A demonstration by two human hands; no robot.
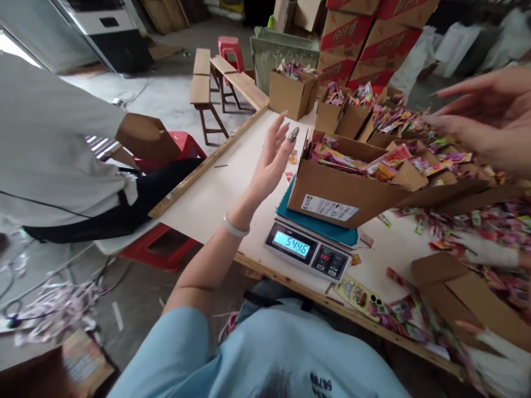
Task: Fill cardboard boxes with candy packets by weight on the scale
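A cardboard box [344,190] full of small, colourful wrapped packets [344,157] stands on a teal mat [286,200] on a digital scale [307,251] with a lit display. My left hand [274,155] is raised just left of the box, fingers apart and holding nothing; whether it touches the box edge is unclear. At the upper right, my right hand [489,113] hovers in front of other packet-filled boxes. Its fingers are stretched out, slightly blurred, with nothing in them.
More filled boxes [348,119] and loose packets [498,226] cover the table's right side. A co-worker's gloved hands [493,251] reach around an open carton [464,293]. A patterned yellow phone case [357,293] lies by the front edge. A person in white [53,143] sits at left.
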